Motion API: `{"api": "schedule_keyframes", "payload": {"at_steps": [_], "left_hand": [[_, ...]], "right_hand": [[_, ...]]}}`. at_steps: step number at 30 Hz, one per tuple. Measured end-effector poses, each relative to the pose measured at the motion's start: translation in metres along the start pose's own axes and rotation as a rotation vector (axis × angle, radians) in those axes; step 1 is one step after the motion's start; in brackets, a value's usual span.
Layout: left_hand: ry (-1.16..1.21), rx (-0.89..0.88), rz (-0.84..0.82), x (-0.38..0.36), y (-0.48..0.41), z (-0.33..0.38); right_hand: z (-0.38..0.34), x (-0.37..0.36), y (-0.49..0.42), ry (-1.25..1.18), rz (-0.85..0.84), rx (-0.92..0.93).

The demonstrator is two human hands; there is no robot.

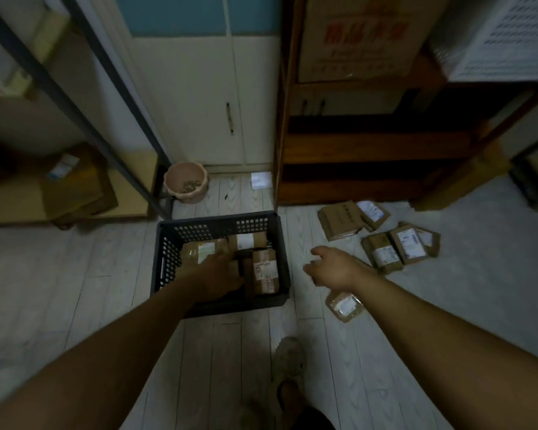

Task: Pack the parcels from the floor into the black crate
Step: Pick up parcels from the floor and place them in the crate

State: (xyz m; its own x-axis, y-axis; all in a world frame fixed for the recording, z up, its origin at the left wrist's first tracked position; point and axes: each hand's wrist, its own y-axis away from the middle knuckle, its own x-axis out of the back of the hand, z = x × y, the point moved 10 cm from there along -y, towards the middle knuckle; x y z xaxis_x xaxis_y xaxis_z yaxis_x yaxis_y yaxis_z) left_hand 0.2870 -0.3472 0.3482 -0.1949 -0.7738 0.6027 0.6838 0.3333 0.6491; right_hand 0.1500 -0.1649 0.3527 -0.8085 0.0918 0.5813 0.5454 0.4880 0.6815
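Nearest, at the bottom centre of the frame, a pale worn shoe [288, 367] stood on the light plank floor [75, 290]. Right of centre, a small brown paper parcel [343, 305] with a white label lay just under the right wrist. The right hand [333, 268] hovered above the floor with its fingers loosely spread, holding nothing. At the centre, the left hand [221, 274] reached down into the black perforated plastic crate [165, 259] and lay on the brown labelled parcels [264, 270] packed there. Whether it gripped one could not be told. More brown labelled parcels [407, 246] lay scattered at the right, beyond the right hand. Every label was too blurred to read. Farther up stood a pink round pot [185, 181], and at the upper right a large cardboard box [364, 35] bore illegible red characters.
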Motion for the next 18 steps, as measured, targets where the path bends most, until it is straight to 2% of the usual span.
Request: {"api": "schedule_keyframes", "payload": {"at_steps": [4,10,18], "left_hand": [[-0.074,-0.132,-0.028,0.014,0.047,0.059],[-0.136,-0.229,0.005,0.02,0.115,0.165],[-0.175,-0.301,0.115,-0.019,0.121,0.325]], "right_hand": [[0.015,0.044,0.08,0.043,0.124,0.0],[0.07,0.121,0.174,0.085,0.219,-0.044],[0.19,0.22,0.256,0.061,0.333,-0.075]]}}
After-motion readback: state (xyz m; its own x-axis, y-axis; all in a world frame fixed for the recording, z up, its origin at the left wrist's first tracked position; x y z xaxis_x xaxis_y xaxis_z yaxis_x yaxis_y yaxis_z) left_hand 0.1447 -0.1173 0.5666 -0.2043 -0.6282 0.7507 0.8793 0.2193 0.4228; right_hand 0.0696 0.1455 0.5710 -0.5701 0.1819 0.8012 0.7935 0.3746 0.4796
